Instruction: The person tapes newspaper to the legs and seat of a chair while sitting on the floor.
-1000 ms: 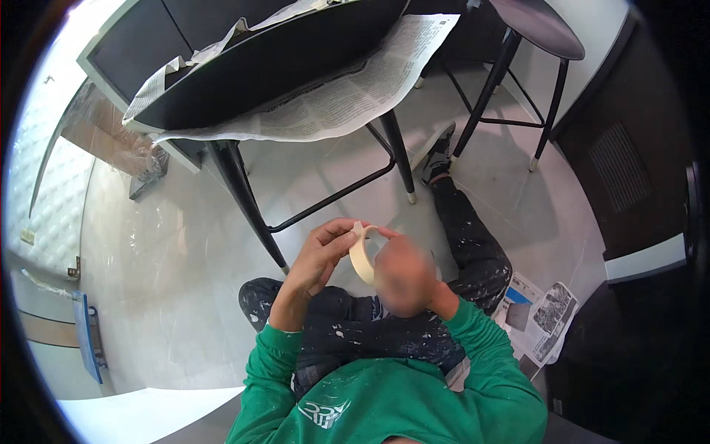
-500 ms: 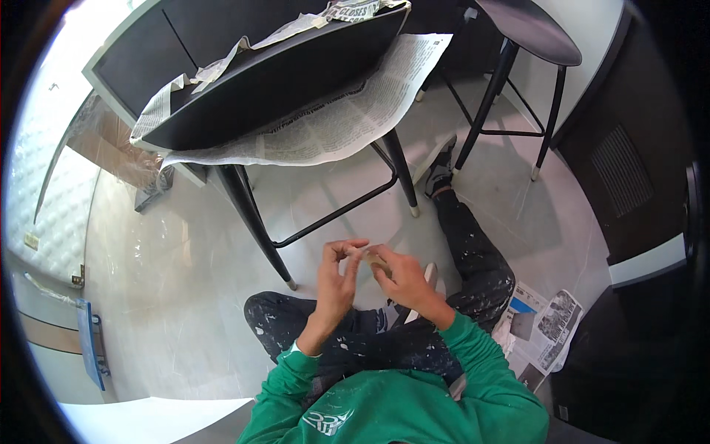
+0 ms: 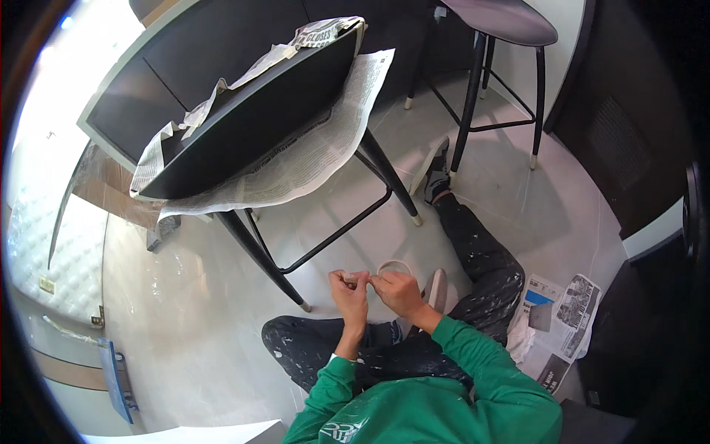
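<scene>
My right hand [image 3: 400, 294] is closed around a pale ring, a roll of masking tape [image 3: 396, 263], whose far rim shows above the knuckles. Close beside it, my left hand [image 3: 350, 299] pinches a short pale piece at its fingertips, which looks like the tape's end. Both hands are held in front of my crossed leg, their fingertips almost touching. Beyond them stands a black stool [image 3: 248, 122] with its back toward me. Newspaper [image 3: 318, 166] is fixed along the seat's edges with strips of tape.
A second black stool [image 3: 510, 22] stands at the far right. More newspaper sheets [image 3: 566, 314] and a crumpled white cloth or paper [image 3: 520, 337] lie right of my leg. At the left are a plastic-wrapped box [image 3: 111, 185] and a blue flat-topped object [image 3: 116, 381].
The view has shifted. My right hand has turned, so the tape roll's ring now shows above it. My left fingers have closed into a pinch near the right hand.
</scene>
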Demonstrator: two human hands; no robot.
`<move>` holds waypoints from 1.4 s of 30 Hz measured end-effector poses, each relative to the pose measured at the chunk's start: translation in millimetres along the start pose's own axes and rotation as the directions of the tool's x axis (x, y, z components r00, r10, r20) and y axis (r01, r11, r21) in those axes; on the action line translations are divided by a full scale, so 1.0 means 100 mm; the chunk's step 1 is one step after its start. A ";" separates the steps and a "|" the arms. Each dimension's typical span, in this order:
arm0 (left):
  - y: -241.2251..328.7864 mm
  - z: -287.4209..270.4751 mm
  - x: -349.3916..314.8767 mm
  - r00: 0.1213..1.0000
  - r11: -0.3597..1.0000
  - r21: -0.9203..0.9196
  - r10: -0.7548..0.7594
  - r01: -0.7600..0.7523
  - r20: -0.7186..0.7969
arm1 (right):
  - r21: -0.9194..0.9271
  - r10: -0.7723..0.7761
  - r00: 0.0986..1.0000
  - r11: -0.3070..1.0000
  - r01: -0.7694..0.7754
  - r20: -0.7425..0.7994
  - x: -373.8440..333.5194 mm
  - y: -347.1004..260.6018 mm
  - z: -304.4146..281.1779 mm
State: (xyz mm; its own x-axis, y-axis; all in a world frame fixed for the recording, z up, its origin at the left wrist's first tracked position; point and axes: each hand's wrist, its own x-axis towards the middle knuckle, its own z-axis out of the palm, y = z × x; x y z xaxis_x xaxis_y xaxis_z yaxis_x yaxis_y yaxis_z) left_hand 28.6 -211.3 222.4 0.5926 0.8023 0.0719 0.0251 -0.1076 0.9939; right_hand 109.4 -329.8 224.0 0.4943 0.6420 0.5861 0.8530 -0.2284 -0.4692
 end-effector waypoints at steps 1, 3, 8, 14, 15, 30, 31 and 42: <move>-0.07 0.03 -0.02 1.000 0.999 0.039 -0.005 0.006 -0.027 | -0.007 -0.016 1.000 1.000 0.016 0.019 -0.05 0.03 0.03; -0.25 -0.03 0.01 0.996 0.994 0.098 -0.033 0.041 -0.089 | 0.017 -0.087 0.996 0.996 0.086 0.018 -0.12 0.01 0.03; -0.53 -0.55 0.30 0.984 1.000 -0.016 -0.025 0.023 -0.175 | 0.063 -0.057 0.993 0.997 0.050 0.106 -0.20 0.07 0.17; 0.12 -0.38 0.19 0.998 0.996 -0.091 -0.001 -0.005 -0.057 | -0.132 0.210 0.911 0.976 -0.173 0.354 -0.72 0.63 0.73; 0.21 -0.44 0.16 0.998 0.996 -0.089 0.001 -0.007 -0.067 | -0.157 0.202 0.927 0.975 -0.159 0.317 -0.69 0.52 0.71; 1.46 -0.50 0.08 0.871 0.799 -0.348 0.441 -0.490 -0.215 | 0.650 0.120 0.988 0.760 -0.029 -0.095 1.18 -1.04 -0.50; 1.51 -0.52 0.09 0.852 0.779 -0.346 0.475 -0.523 -0.220 | 0.653 0.095 0.984 0.757 0.026 -0.148 1.22 -1.09 -0.51; 2.21 -1.18 0.85 0.386 0.459 0.201 0.867 -0.866 -0.316 | -0.029 -0.504 0.795 0.850 0.526 -0.337 1.95 -1.65 -1.68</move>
State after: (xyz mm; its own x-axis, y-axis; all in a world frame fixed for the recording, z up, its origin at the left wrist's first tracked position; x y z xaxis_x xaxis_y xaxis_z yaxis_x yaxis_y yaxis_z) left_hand -10.5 -98.0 458.2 -0.0039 0.4022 0.9156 -0.3399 -0.8616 0.3770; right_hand 93.5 -290.2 526.6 0.0195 0.3790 0.9252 0.9899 0.1225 -0.0710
